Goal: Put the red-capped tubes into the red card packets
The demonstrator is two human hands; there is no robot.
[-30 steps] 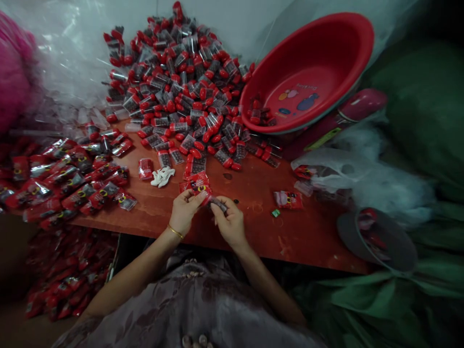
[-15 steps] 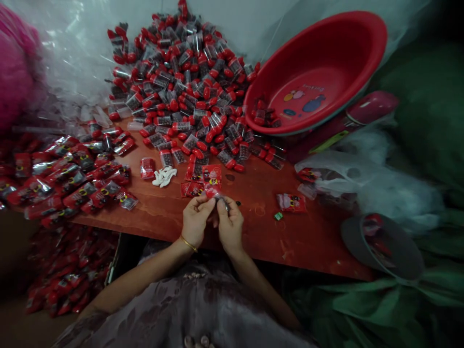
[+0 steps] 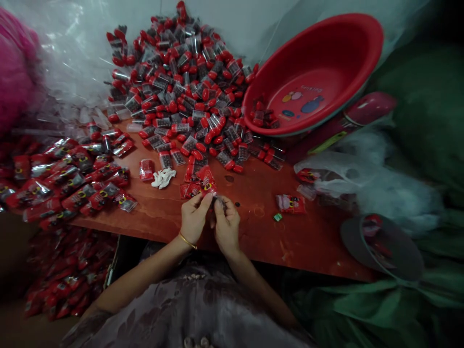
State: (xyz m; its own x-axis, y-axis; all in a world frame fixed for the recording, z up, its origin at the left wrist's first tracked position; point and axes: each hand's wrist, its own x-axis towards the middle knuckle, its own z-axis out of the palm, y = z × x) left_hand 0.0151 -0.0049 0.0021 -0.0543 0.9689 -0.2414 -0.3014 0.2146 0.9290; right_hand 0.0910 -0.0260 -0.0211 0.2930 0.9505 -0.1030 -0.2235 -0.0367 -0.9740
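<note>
My left hand (image 3: 193, 218), with a yellow bangle at the wrist, pinches a small red printed packet (image 3: 207, 181) near the table's front edge. My right hand (image 3: 226, 227) meets it there, its thumb and fingers closed on the packet's near end. Something dark shows between the fingertips; its shape is mostly hidden. Just beyond my hands lie flat red packets (image 3: 189, 190). To their left are a pile of white curved pieces (image 3: 163, 178) and a single red packet (image 3: 146, 170).
A tall heap of clear red-capped tubes (image 3: 188, 101) with dark contents covers the back. Filled red packets (image 3: 79, 179) pile at left. A red basin (image 3: 311, 63) leans at back right. Farther right are a plastic bag (image 3: 377, 179), a grey container (image 3: 395, 246) and a packet (image 3: 290, 203).
The red packet has tilted and sunk a little toward my hands. My right hand has shifted slightly left, closer to my left hand.
</note>
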